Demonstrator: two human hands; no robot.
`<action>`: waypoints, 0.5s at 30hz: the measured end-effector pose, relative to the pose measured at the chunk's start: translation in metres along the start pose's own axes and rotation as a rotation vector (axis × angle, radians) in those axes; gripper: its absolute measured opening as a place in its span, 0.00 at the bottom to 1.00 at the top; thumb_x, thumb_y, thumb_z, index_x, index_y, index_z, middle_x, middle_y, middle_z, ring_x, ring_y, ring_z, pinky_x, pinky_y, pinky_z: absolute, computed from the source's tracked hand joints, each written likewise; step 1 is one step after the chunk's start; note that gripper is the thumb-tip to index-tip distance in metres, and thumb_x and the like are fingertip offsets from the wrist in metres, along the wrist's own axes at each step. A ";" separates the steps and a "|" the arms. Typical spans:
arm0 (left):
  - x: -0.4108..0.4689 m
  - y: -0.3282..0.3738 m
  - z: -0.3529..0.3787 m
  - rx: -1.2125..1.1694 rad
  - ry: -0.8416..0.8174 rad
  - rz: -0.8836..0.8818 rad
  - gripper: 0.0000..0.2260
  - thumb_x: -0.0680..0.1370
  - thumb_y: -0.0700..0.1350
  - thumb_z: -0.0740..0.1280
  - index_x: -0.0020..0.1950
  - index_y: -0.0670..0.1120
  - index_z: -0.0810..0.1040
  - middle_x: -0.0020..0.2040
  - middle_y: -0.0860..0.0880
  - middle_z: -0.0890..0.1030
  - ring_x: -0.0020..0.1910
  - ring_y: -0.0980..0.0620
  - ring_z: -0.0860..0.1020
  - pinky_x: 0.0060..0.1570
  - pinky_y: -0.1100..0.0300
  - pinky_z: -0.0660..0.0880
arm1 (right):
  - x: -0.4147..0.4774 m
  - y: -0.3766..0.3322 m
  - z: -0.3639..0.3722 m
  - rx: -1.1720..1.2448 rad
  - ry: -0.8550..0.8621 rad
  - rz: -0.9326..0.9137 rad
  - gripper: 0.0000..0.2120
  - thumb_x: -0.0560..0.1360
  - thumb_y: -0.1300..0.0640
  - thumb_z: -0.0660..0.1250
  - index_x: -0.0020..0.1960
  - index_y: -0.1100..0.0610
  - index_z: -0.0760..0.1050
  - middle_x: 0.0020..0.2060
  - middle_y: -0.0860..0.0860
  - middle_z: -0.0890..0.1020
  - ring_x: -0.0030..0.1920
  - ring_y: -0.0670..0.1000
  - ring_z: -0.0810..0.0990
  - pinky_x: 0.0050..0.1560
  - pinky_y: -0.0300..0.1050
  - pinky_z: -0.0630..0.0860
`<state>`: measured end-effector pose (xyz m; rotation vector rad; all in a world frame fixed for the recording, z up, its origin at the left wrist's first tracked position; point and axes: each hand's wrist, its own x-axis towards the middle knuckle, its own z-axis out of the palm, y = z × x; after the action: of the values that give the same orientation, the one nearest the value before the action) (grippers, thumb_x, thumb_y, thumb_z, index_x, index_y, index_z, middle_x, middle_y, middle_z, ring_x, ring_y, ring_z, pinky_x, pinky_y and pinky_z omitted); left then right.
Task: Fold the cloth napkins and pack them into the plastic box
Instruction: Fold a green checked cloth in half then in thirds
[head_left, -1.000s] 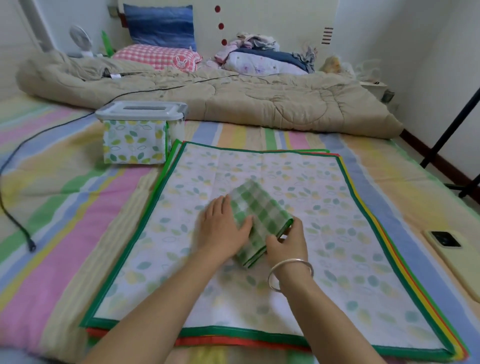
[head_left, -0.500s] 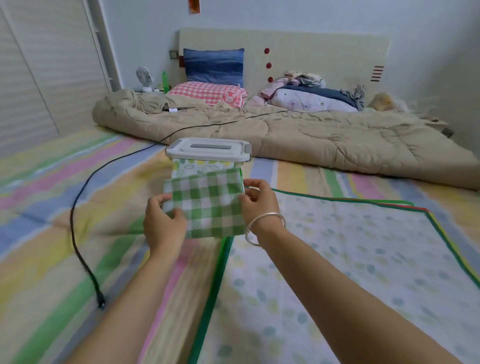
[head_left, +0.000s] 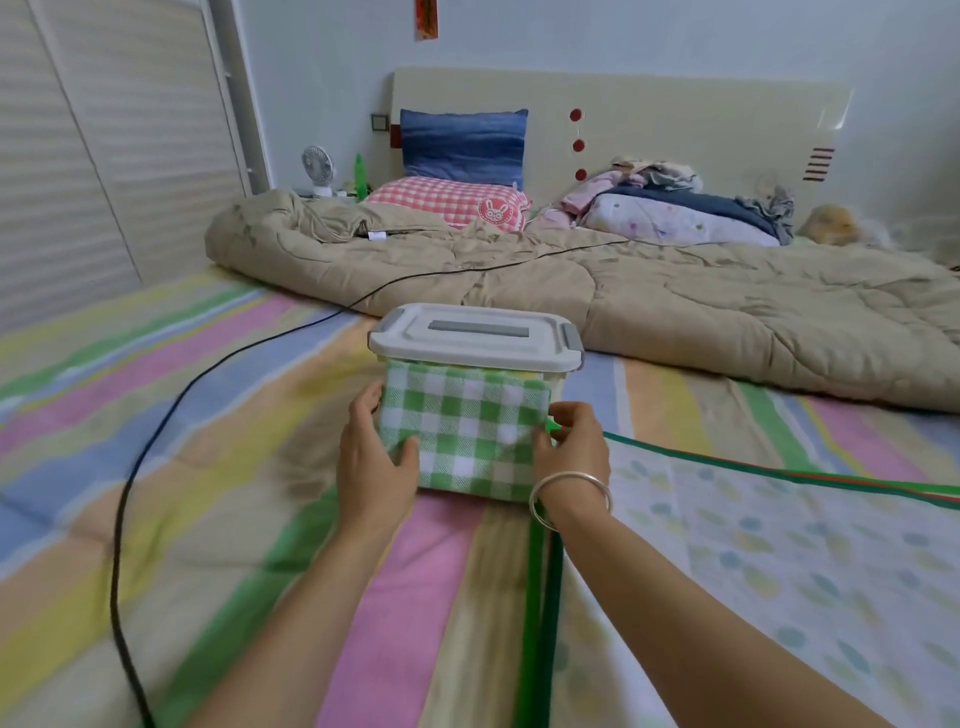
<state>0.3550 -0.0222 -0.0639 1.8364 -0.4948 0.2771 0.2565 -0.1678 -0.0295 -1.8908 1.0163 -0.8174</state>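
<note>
At center frame we see the box (head_left: 475, 340) closed on top. Our left hand (head_left: 371, 462) and right hand (head_left: 571, 452) hold the napkin (head_left: 467, 436) across its near side. Open sheet (head_left: 234, 467) spreads left, crossed by a cable (head_left: 122, 509). A quilt (head_left: 675, 291) banks up behind the box.

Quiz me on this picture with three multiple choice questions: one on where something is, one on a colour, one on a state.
1. Where is the folded napkin? A on the pillow; B held in front of the plastic box; C under the quilt.
2. Its check is: A red; B blue; C green and white.
3. The box's lid is: A on; B off; C missing.
Answers: B, left hand and right hand hold it there; C, its squares show so; A, it sits on top.
</note>
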 end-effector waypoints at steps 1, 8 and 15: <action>0.000 -0.003 0.002 -0.002 0.006 -0.006 0.30 0.75 0.34 0.69 0.75 0.47 0.64 0.70 0.51 0.73 0.66 0.54 0.71 0.62 0.64 0.66 | 0.001 0.002 0.002 0.025 -0.005 0.005 0.08 0.79 0.59 0.65 0.56 0.51 0.70 0.55 0.49 0.78 0.51 0.51 0.79 0.53 0.48 0.76; -0.005 -0.015 0.012 0.029 -0.060 -0.144 0.28 0.80 0.40 0.66 0.79 0.47 0.61 0.68 0.48 0.76 0.64 0.47 0.75 0.56 0.59 0.71 | -0.002 0.010 0.004 0.026 -0.064 0.026 0.15 0.80 0.56 0.65 0.66 0.52 0.76 0.58 0.50 0.82 0.58 0.52 0.79 0.61 0.46 0.73; -0.005 -0.025 0.012 0.033 0.011 -0.092 0.25 0.80 0.40 0.66 0.76 0.45 0.63 0.68 0.46 0.75 0.64 0.46 0.75 0.60 0.56 0.73 | -0.009 0.010 0.004 0.033 -0.008 0.027 0.10 0.79 0.55 0.66 0.58 0.53 0.81 0.51 0.49 0.84 0.53 0.51 0.80 0.52 0.39 0.70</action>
<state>0.3609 -0.0265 -0.0909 1.8829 -0.3985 0.2339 0.2526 -0.1623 -0.0420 -1.8471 1.0154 -0.8057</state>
